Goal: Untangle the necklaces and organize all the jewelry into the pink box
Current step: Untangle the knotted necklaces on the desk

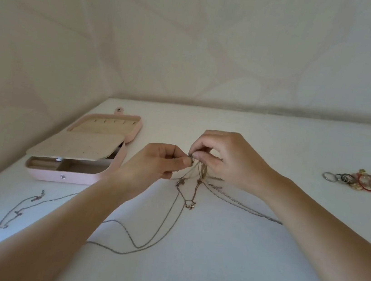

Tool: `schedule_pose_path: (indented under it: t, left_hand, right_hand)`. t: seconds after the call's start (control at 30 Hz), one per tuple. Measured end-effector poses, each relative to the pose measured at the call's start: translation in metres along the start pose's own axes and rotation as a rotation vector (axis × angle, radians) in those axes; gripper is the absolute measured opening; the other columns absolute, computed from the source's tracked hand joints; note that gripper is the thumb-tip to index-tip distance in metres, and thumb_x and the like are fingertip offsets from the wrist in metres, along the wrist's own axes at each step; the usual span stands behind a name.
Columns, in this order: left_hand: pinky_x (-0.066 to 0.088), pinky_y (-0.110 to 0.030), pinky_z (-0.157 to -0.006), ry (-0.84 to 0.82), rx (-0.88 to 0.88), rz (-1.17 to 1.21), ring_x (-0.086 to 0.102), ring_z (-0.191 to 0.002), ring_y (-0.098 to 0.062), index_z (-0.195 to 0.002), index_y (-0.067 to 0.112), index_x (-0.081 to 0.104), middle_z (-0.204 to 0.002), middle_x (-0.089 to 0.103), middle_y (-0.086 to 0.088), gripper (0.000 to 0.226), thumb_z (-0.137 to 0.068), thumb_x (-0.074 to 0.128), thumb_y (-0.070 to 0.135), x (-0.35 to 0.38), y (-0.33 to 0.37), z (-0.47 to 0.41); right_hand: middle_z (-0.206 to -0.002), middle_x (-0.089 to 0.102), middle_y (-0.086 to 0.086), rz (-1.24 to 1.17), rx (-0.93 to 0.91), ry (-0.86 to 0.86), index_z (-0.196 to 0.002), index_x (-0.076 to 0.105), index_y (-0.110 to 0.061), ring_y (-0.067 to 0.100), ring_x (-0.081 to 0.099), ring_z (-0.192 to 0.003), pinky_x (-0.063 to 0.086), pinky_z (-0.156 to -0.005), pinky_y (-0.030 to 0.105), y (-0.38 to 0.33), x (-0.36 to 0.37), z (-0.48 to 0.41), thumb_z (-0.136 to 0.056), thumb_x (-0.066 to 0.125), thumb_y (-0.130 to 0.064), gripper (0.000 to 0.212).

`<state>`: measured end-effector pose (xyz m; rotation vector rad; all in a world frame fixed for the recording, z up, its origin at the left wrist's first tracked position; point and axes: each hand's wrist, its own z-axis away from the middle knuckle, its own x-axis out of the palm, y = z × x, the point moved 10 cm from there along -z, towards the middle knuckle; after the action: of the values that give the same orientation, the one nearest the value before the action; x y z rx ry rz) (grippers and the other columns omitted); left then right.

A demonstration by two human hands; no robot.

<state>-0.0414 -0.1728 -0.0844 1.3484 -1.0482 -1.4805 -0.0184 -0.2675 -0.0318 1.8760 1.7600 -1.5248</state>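
A: Start wide. What carries it all?

B: The white table (235, 254). The pink box (67, 177) lies open on it, its padded flap lifted and its compartments showing.

A: And the hands?

B: Both are to the right of the box. The left hand (155, 160) is the nearer to it, and the right hand (227, 160) is just beyond, with their fingertips meeting.

A: The jewelry?

B: The tangled necklaces (170, 209) trail in long loops to the right of the box and nearer the person. One strand runs off under the right forearm. A loose necklace (19, 210) lies on the person's side of the box. A heap of rings and bracelets (362, 182) sits far to its right.

A: What are the fingers holding?

B: Each hand pinches the same knot (195, 159), thumb against curled fingers, a little above the table.

A: Which way does the slack lie?

B: The chains drop below the fingertips and run back toward the person. So I judge the next pull should part the hands sideways, across that line. The left hand would draw toward the box and the right away from it.
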Motion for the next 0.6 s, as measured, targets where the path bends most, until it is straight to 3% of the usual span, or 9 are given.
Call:
schedule_pose_path:
  t: [0.13, 0.23, 0.33, 0.47, 0.6]
  left_hand:
    - [0.029, -0.007, -0.045, 0.136, 0.085, -0.242, 0.037, -0.047, 0.0, -0.082, 0.008, 0.067, -0.051, 0.046, 0.015, 0.014, -0.088, 0.064, 0.021, -0.007, 0.009, 0.004]
    - [0.029, -0.006, -0.043, 0.202, 0.121, -0.243, 0.038, -0.046, 0.0, -0.085, 0.007, 0.068, -0.057, 0.046, 0.01, 0.017, -0.089, 0.063, 0.023, -0.013, 0.013, 0.004]
    - [0.025, -0.012, -0.047, 0.156, 0.114, -0.183, 0.031, -0.044, -0.003, -0.081, 0.007, 0.067, -0.056, 0.042, 0.007, 0.016, -0.088, 0.064, 0.021, -0.009, 0.006, 0.0]
    - [0.029, -0.013, -0.047, 0.152, 0.015, 0.026, 0.03, -0.05, -0.006, -0.076, 0.01, 0.066, -0.055, 0.037, 0.008, 0.02, -0.081, 0.068, 0.03, -0.014, -0.011, -0.006]
    - [0.028, -0.015, -0.049, 0.156, -0.054, 0.232, 0.033, -0.053, -0.007, -0.075, 0.01, 0.064, -0.062, 0.047, 0.006, 0.026, -0.068, 0.07, 0.034, -0.013, -0.021, -0.007]
  right_hand:
    - [-0.077, 0.067, -0.009, -0.192, 0.294, -0.061, -0.083, 0.069, -0.021, 0.008, 0.061, -0.073, 0.049, -0.073, 0.029, 0.034, 0.013, 0.003, -0.089, 0.062, -0.015, 0.011]
    - [-0.074, 0.069, -0.002, -0.387, 0.401, -0.073, -0.083, 0.066, -0.018, 0.028, 0.065, -0.078, 0.05, -0.084, 0.045, 0.045, 0.021, 0.004, -0.092, 0.058, -0.013, 0.013]
    - [-0.069, 0.066, -0.007, -0.417, 0.38, -0.111, -0.08, 0.063, -0.019, 0.014, 0.063, -0.072, 0.05, -0.084, 0.039, 0.042, 0.028, 0.005, -0.092, 0.056, -0.011, 0.016]
    - [-0.078, 0.067, -0.007, -0.381, 0.316, -0.058, -0.084, 0.068, -0.018, 0.004, 0.06, -0.075, 0.048, -0.077, 0.023, 0.038, 0.016, 0.003, -0.087, 0.065, -0.013, 0.007]
    - [-0.082, 0.067, 0.002, -0.379, 0.307, -0.045, -0.083, 0.067, -0.018, 0.014, 0.061, -0.078, 0.049, -0.082, 0.033, 0.037, 0.015, 0.003, -0.087, 0.065, -0.013, 0.007]
